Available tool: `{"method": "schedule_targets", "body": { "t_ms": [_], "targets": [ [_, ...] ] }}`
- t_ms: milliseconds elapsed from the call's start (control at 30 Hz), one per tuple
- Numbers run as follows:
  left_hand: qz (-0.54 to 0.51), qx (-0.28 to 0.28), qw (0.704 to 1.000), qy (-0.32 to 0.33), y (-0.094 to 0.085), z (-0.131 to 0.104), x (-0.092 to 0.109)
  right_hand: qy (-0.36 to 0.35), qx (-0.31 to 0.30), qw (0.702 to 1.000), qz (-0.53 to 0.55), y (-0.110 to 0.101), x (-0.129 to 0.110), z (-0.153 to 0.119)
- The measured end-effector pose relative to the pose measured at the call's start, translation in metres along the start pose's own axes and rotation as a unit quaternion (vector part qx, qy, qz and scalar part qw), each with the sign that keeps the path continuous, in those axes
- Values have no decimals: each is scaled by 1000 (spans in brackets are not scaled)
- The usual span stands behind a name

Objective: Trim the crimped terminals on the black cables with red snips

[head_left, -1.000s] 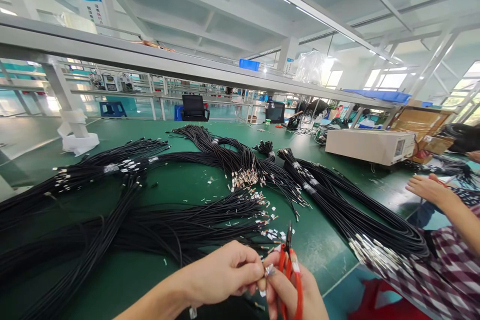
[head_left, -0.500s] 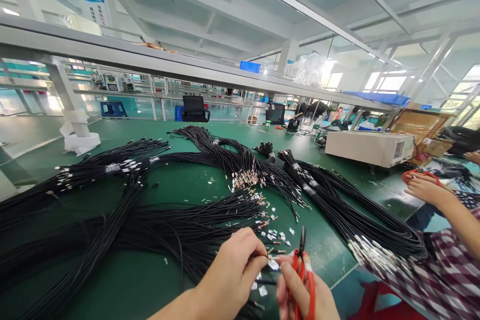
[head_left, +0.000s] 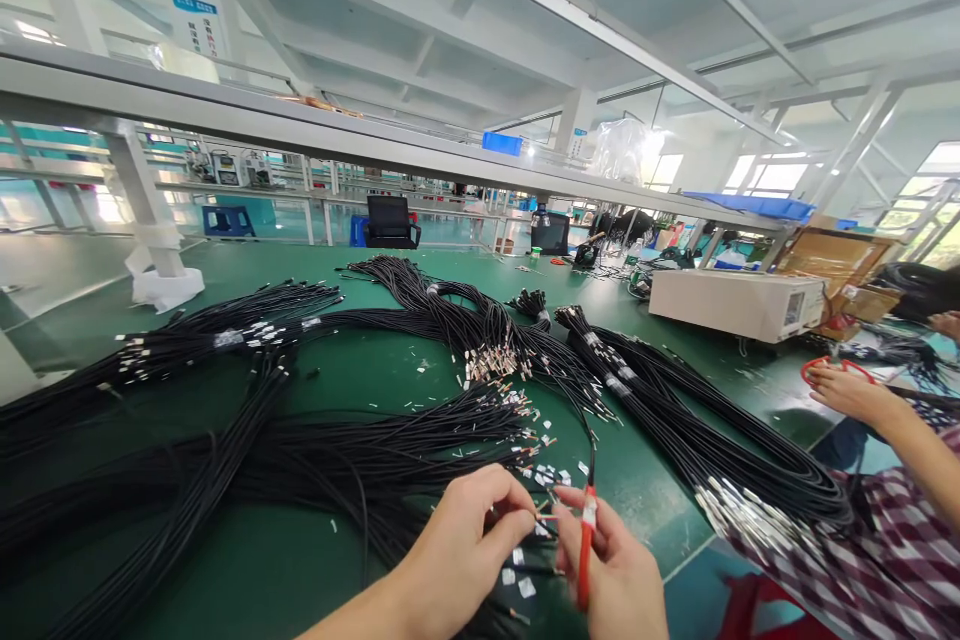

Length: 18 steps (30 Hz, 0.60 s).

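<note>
My left hand point(head_left: 469, 545) is closed, thumb and forefinger pinching the end of a thin cable point(head_left: 547, 517). Its stripped tip points toward my right hand point(head_left: 619, 565), which is wrapped around red-handled scissors point(head_left: 587, 545). The dark blades point up and away from me. My right thumb and forefinger are close to the cable tip; whether they touch it I cannot tell. Just beyond, a bundle of black cables point(head_left: 420, 435) has bare coppery ends, with small white scraps point(head_left: 551, 473) scattered nearby.
More black cable bundles point(head_left: 697, 400) cover the green table point(head_left: 390, 375). A beige box point(head_left: 735, 303) stands at the back right. At the right edge a co-worker's hand point(head_left: 855, 390) holds red-handled scissors. A metal shelf beam point(head_left: 420, 148) crosses above.
The scissors in my right hand have turned, so their handles look narrower and sit slightly further left. My left hand keeps its pinch in nearly the same place.
</note>
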<state>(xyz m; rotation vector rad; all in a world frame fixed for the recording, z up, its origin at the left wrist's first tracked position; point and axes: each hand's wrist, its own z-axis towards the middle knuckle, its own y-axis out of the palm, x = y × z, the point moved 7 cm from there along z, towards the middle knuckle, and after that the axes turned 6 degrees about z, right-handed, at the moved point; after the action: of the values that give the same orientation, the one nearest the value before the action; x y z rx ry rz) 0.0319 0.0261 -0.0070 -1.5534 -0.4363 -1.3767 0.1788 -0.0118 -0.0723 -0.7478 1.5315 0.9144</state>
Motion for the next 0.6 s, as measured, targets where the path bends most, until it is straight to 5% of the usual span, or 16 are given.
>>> {"method": "schedule_targets", "body": {
  "t_ms": [267, 467, 600],
  "targets": [
    [-64, 59, 996, -15, 4, 0, -10, 93, -102, 969, 206, 35, 17, -15],
    [-153, -16, 988, -27, 17, -1, -7, 105, -138, 942, 286, 51, 28, -10],
    [-112, -29, 992, -56, -2, 2, -2, 119, -259, 915, 287, 65, 33, -11]
  ]
}}
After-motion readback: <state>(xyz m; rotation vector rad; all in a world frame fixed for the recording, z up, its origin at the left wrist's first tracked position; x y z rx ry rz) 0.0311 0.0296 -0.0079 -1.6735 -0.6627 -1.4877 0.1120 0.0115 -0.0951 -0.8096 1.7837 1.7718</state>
